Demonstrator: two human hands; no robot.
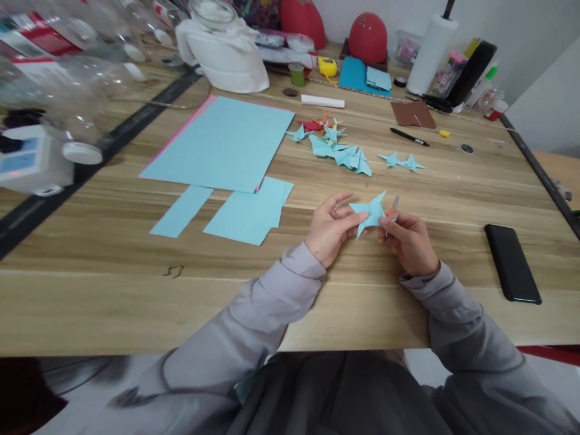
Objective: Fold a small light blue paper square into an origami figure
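A folded light-blue paper piece (374, 212) with several pointed tips is held between both hands above the table. My left hand (330, 229) pinches its left side, thumb on top. My right hand (410, 241) grips its lower right corner between thumb and fingers. Just behind the right fingertips shows a small orange-handled blade or cutter (395, 205); whether a finger touches it I cannot tell. Beyond the hands lies a cluster of folded blue paper pieces (348, 158) with red, orange and yellow ones, and a joined blue pair (402, 161) sits to its right.
Large blue sheets (222, 142) lie at the left, with smaller cut sheets (247, 211) and a strip (181, 211) nearer me. A black phone (512, 263) rests at the right. Farther back are a pen (409, 137), a yellow tape measure (327, 67) and plastic bottles (81, 121).
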